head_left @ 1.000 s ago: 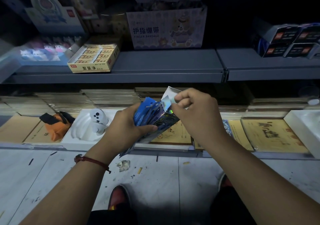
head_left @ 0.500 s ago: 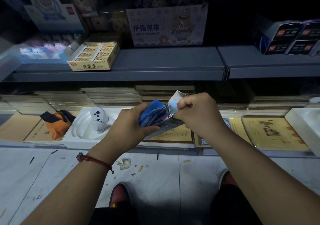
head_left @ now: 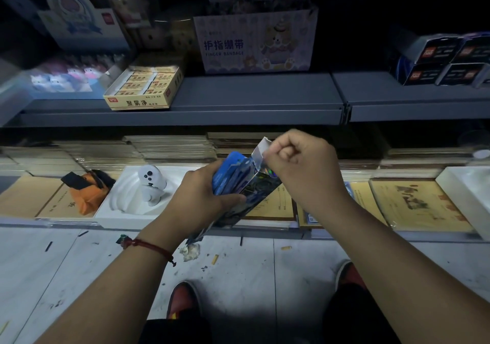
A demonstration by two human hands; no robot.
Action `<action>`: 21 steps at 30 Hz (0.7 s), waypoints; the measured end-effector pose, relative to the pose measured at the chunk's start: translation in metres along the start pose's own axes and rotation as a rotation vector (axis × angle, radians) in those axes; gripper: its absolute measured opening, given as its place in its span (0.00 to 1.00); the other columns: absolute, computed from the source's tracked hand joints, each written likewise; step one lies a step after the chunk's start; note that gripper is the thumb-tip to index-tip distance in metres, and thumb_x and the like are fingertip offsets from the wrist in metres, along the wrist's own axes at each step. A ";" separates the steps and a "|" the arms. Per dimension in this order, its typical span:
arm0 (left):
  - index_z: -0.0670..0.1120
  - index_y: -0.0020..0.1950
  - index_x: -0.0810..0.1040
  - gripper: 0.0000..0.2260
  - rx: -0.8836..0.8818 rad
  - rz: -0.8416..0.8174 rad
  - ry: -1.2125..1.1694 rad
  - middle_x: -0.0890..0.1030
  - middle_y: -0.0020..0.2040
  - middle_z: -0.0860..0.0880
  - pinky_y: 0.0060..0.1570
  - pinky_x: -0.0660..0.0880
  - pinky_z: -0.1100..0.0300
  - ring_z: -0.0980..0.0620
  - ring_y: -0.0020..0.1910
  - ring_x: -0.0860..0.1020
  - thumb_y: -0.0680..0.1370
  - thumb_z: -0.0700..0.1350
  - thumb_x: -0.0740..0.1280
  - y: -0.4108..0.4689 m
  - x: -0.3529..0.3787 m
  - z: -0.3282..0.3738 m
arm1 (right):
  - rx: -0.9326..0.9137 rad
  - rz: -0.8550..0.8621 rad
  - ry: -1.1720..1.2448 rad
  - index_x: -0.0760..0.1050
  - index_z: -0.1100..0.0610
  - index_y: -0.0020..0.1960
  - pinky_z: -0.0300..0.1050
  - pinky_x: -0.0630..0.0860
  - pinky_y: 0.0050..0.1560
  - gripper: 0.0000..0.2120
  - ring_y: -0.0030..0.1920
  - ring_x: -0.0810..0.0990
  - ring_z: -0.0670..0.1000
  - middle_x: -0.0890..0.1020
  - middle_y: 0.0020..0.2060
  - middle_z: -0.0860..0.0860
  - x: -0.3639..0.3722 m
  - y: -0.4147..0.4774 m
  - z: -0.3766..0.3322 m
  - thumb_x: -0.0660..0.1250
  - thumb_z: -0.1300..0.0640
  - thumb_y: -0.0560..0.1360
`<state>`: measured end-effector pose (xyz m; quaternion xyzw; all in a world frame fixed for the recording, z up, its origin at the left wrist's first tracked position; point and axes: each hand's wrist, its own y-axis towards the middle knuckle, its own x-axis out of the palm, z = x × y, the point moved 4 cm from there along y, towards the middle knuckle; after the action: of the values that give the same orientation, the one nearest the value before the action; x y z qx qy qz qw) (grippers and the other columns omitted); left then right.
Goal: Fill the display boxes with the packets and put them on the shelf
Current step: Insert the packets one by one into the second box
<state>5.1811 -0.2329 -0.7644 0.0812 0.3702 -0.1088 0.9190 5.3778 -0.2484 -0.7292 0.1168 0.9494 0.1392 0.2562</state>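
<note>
Packets (head_left: 231, 174) sit gripped in the left hand (head_left: 196, 197) while fingers (head_left: 273, 158) of the right hand (head_left: 305, 170) pinch the box flap (head_left: 259, 147).

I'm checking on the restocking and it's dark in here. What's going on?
A person works with both hands. The left hand grips a bunch of blue packets together with a dark, shiny display box, held tilted. The right hand pinches the box's white flap at its upper end. Whether the packets are fully inside is hard to tell. The box is not yet on the grey shelf above.
</note>
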 end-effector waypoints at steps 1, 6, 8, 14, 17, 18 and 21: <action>0.59 0.60 0.76 0.21 0.000 -0.006 0.004 0.80 0.45 0.63 0.37 0.69 0.77 0.70 0.45 0.77 0.70 0.50 0.79 0.001 0.001 -0.001 | -0.080 0.028 0.004 0.81 0.53 0.40 0.40 0.73 0.33 0.05 0.31 0.74 0.44 0.77 0.30 0.49 -0.002 -0.001 -0.006 0.72 0.60 0.75; 0.55 0.58 0.76 0.18 0.038 -0.047 0.030 0.79 0.41 0.60 0.34 0.67 0.75 0.69 0.40 0.76 0.71 0.48 0.79 0.000 0.006 0.001 | -0.275 -0.105 -0.111 0.85 0.49 0.50 0.31 0.68 0.35 0.05 0.38 0.76 0.42 0.75 0.40 0.45 0.005 -0.006 -0.019 0.72 0.56 0.77; 0.57 0.56 0.74 0.18 0.060 -0.057 0.043 0.77 0.39 0.61 0.34 0.67 0.76 0.71 0.39 0.75 0.72 0.47 0.78 0.000 0.007 0.003 | -0.292 -0.180 -0.172 0.84 0.48 0.51 0.40 0.75 0.35 0.05 0.41 0.77 0.43 0.74 0.43 0.45 0.011 -0.007 -0.017 0.70 0.51 0.77; 0.56 0.59 0.76 0.20 0.053 -0.047 0.018 0.79 0.42 0.61 0.37 0.68 0.76 0.69 0.42 0.76 0.71 0.47 0.79 0.000 0.005 0.002 | -0.299 -0.227 -0.220 0.82 0.47 0.48 0.49 0.80 0.39 0.02 0.45 0.76 0.45 0.72 0.45 0.42 0.009 -0.007 -0.017 0.71 0.51 0.75; 0.59 0.59 0.76 0.20 0.055 -0.046 0.001 0.80 0.44 0.62 0.37 0.69 0.75 0.67 0.43 0.77 0.71 0.48 0.79 0.000 0.004 0.001 | -0.317 -0.242 -0.225 0.82 0.47 0.47 0.52 0.79 0.40 0.02 0.44 0.76 0.46 0.72 0.45 0.43 0.008 -0.007 -0.017 0.72 0.54 0.76; 0.61 0.58 0.76 0.20 0.055 -0.050 0.004 0.81 0.45 0.61 0.37 0.70 0.74 0.66 0.44 0.78 0.71 0.49 0.79 -0.001 0.004 0.002 | -0.326 -0.232 -0.226 0.82 0.48 0.46 0.52 0.79 0.40 0.02 0.44 0.76 0.46 0.72 0.45 0.43 0.008 -0.007 -0.018 0.72 0.55 0.76; 0.64 0.51 0.74 0.18 0.038 -0.044 -0.013 0.81 0.44 0.62 0.38 0.73 0.70 0.64 0.43 0.79 0.70 0.50 0.80 0.000 0.002 0.004 | -0.343 -0.180 -0.201 0.82 0.50 0.47 0.52 0.78 0.39 0.02 0.43 0.76 0.47 0.72 0.44 0.44 0.006 -0.006 -0.019 0.71 0.55 0.78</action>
<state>5.1848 -0.2344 -0.7632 0.0898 0.3637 -0.1365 0.9171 5.3620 -0.2564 -0.7187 -0.0004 0.8881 0.2632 0.3769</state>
